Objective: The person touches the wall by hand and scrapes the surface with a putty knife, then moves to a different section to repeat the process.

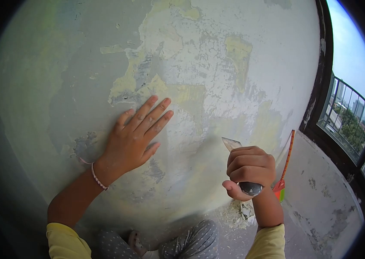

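Observation:
My left hand (135, 131) lies on the peeling wall (92, 82) with its fingers spread, and a braided bracelet circles the wrist. My right hand (250, 170) is wrapped round the handle of a scraper (231, 143). The scraper's pale, pointed metal blade sticks out past the knuckles, toward the upper left. The dark rounded end of its handle shows beside my thumb, while the rest of the handle is hidden in my fist. Around both hands the wall is patchy, with white, grey and yellowish layers and flaked edges.
A dark-framed window (316, 86) with a railing outside is on the right. Below it runs a stained low wall (320, 194). A long orange stick (288, 153) leans in the corner by a red and green item. Flaked debris (236, 214) lies on the floor.

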The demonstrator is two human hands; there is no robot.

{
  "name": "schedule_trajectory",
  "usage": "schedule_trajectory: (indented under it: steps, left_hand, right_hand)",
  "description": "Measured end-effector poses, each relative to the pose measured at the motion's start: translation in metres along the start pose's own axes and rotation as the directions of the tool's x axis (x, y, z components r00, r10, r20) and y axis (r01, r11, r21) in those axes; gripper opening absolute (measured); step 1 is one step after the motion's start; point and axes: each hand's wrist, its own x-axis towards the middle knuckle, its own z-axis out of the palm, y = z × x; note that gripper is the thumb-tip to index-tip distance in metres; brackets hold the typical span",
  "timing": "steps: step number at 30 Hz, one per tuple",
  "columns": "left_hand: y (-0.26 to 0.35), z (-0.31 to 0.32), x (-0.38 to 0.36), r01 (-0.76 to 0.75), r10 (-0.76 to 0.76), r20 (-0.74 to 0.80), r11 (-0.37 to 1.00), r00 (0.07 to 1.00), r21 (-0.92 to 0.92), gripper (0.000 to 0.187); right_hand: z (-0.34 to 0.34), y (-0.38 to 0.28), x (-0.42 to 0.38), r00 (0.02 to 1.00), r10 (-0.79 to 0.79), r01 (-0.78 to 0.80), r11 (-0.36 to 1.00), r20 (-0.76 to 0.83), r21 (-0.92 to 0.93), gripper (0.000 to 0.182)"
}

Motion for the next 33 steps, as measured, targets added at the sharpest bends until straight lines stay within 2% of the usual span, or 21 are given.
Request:
schedule_trajectory:
  steps: [2,4,5,7,9,11,12,14,16,17,18,19,21,24,26,28,29,31,32,33]
  left_hand:
    - [0.005,-0.005,-0.002,-0.028,0.029,0.033,0.998,0.999,-0.055,0.064]
    - [0.010,-0.009,-0.010,-0.114,0.141,0.078,0.952,0.987,-0.283,0.051]
    - [0.010,-0.008,-0.015,-0.116,0.143,0.076,0.952,0.987,-0.285,0.051]
    - [0.006,-0.004,-0.027,-0.210,0.335,0.175,0.840,0.926,-0.500,0.037]
    - [0.004,-0.008,-0.037,-0.213,0.318,0.143,0.847,0.937,-0.487,0.033]
    - [-0.007,-0.014,-0.043,-0.212,0.297,0.113,0.855,0.948,-0.473,0.030]
    - [-0.016,-0.017,-0.044,-0.195,0.289,0.099,0.825,0.952,-0.530,0.027]
    - [-0.033,-0.018,-0.050,-0.176,0.281,0.090,0.789,0.956,-0.589,0.024]
    - [-0.050,-0.015,-0.057,-0.029,0.105,0.063,0.700,0.992,-0.714,0.016]
    - [-0.052,-0.016,-0.060,-0.031,0.110,0.066,0.702,0.992,-0.712,0.016]
    - [-0.055,-0.018,-0.063,-0.041,0.050,-0.009,0.704,0.999,-0.709,0.014]
    - [-0.058,-0.020,-0.065,-0.052,-0.017,-0.091,0.708,0.996,-0.704,0.013]
    - [-0.068,-0.027,-0.071,-0.065,-0.021,-0.120,0.742,0.993,-0.668,0.013]
    - [-0.089,-0.033,-0.085,-0.080,-0.026,-0.171,0.809,0.985,-0.582,0.012]
    - [-0.105,-0.034,-0.093,-0.084,-0.042,-0.222,0.845,0.974,-0.529,0.011]
    - [-0.118,-0.035,-0.101,-0.123,0.034,-0.346,0.964,0.937,-0.238,0.010]
    - [-0.122,-0.034,-0.104,-0.118,0.032,-0.342,0.965,0.939,-0.234,0.010]
    - [-0.124,-0.030,-0.110,-0.200,0.184,-0.394,0.980,0.900,0.001,0.008]
    - [-0.123,-0.027,-0.111,-0.200,0.184,-0.394,0.980,0.900,0.001,0.008]
    - [-0.122,-0.023,-0.112,-0.209,0.196,-0.398,0.978,0.896,0.012,0.009]
  right_hand:
    - [-0.007,-0.004,0.009,0.989,0.048,-0.024,0.985,-0.137,0.171,0.033]
    - [-0.008,-0.011,0.017,0.949,0.094,0.023,0.933,-0.303,0.360,0.043]
    - [-0.011,-0.015,0.025,0.935,0.063,0.077,0.924,-0.349,0.375,0.046]
    - [-0.020,-0.021,0.039,0.909,-0.031,0.193,0.915,-0.415,0.354,0.053]
    - [-0.033,-0.029,0.047,0.874,-0.135,0.299,0.906,-0.466,0.298,0.058]
    - [-0.043,-0.036,0.048,0.810,-0.103,0.333,0.891,-0.578,0.308,0.055]
    - [-0.046,-0.035,0.048,0.759,-0.076,0.362,0.875,-0.646,0.323,0.053]
    - [-0.030,-0.014,0.052,0.635,0.086,0.366,0.842,-0.768,0.397,0.050]
    - [0.008,0.026,0.054,0.531,0.394,0.109,0.846,-0.750,0.522,0.047]
    - [0.021,0.039,0.053,0.461,0.450,0.057,0.845,-0.765,0.531,0.047]
    - [0.029,0.047,0.051,0.386,0.499,0.006,0.840,-0.776,0.543,0.047]
    - [0.029,0.050,0.046,0.389,0.495,0.011,0.841,-0.777,0.541,0.047]
    - [0.022,0.052,0.040,0.474,0.501,0.040,0.809,-0.724,0.586,0.049]
    - [0.008,0.042,0.044,0.415,0.504,0.117,0.797,-0.758,0.593,0.049]
    - [-0.015,0.035,0.039,0.390,0.387,0.245,0.831,-0.835,0.500,0.049]
    - [-0.036,0.024,0.030,0.409,0.231,0.355,0.851,-0.883,0.387,0.050]
    - [-0.038,0.027,0.027,0.408,0.236,0.357,0.848,-0.882,0.392,0.050]
    - [-0.034,0.030,0.026,0.394,0.275,0.424,0.792,-0.877,0.439,0.050]
    - [-0.016,0.044,0.029,0.331,0.337,0.239,0.874,-0.881,0.424,0.049]
    - [0.004,0.054,0.031,0.347,0.380,0.177,0.871,-0.857,0.458,0.049]
